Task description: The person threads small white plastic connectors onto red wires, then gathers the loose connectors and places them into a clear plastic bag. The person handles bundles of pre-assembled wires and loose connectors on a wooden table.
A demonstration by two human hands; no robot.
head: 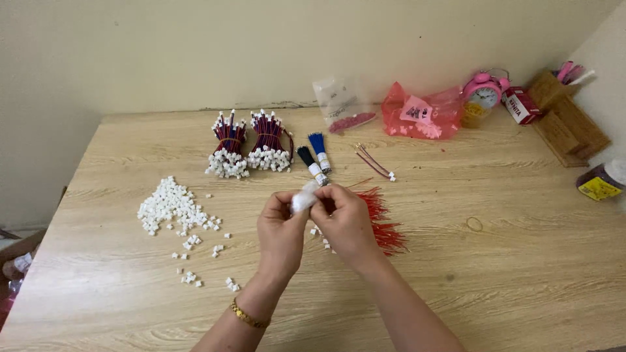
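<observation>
My left hand [282,229] and my right hand [347,221] meet above the middle of the wooden table [508,274], both pinching a small white piece [303,199] between their fingertips. Under my right hand lies a bundle of loose red wires [386,225]. A pile of small white plastic connectors [171,207] is spread to the left of my left hand. Two finished bundles of red and blue wires with white ends [249,145] stand further back. A black wire bundle [309,163] and a blue wire bundle [320,150] lie beside them.
A single wired connector [375,163] lies behind the red wires. Along the back wall sit a clear bag [340,104], a pink bag [422,112], a pink alarm clock [484,91], a red box [520,104] and a wooden holder [566,117]. A rubber band [474,224] and a jar [603,181] are at right.
</observation>
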